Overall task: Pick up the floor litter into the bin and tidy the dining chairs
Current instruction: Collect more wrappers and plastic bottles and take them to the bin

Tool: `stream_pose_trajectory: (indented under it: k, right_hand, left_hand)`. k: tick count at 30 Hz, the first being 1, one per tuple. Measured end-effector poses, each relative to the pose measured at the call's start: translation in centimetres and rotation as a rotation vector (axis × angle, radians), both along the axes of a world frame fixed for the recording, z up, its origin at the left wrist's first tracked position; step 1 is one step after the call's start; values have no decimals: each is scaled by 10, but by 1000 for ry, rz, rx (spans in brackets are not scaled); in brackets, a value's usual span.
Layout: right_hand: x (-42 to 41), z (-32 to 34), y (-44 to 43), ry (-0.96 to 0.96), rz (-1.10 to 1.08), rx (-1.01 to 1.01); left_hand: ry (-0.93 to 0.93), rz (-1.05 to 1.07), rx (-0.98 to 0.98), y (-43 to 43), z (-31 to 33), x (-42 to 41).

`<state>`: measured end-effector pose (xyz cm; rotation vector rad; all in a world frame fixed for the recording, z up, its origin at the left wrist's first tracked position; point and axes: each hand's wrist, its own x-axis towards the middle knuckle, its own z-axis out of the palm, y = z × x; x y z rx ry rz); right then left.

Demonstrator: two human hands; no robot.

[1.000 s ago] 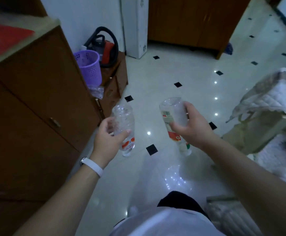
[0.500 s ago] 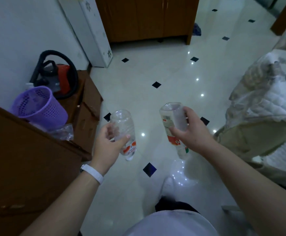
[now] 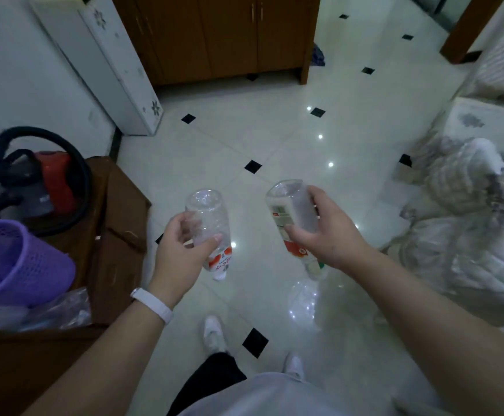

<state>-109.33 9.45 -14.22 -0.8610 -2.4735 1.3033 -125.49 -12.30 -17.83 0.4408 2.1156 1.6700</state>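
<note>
My left hand (image 3: pixel 181 253) grips a clear plastic bottle (image 3: pixel 207 214) with a red and white label, held neck down over the tiled floor. My right hand (image 3: pixel 325 235) holds a second clear bottle (image 3: pixel 286 205) with a white and red label, also neck down. A purple perforated bin (image 3: pixel 19 265) stands at the left on a low wooden stand, well to the left of my left hand. No dining chairs are in view.
A red and black vacuum cleaner (image 3: pixel 43 181) sits behind the bin. Crumpled clear plastic (image 3: pixel 64 310) lies beside the bin. A white appliance (image 3: pixel 106 64) and a brown cabinet (image 3: pixel 220 37) stand at the back. A quilt-covered sofa (image 3: pixel 469 220) fills the right.
The view has swung and moved forward: the purple bin and vacuum now lie lower left and closer. Both hands keep the same hold on their bottles.
</note>
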Motion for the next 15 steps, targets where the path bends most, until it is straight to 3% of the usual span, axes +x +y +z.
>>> stream_pose_trajectory:
  k: [8, 15]
  right_hand:
    - [-147, 2, 28, -84, -70, 130]
    - [-258, 23, 63, -46, -243, 99]
  left_hand:
    - [-42, -88, 5, 47, -17, -170]
    - [-16, -215, -21, 107, 10, -303]
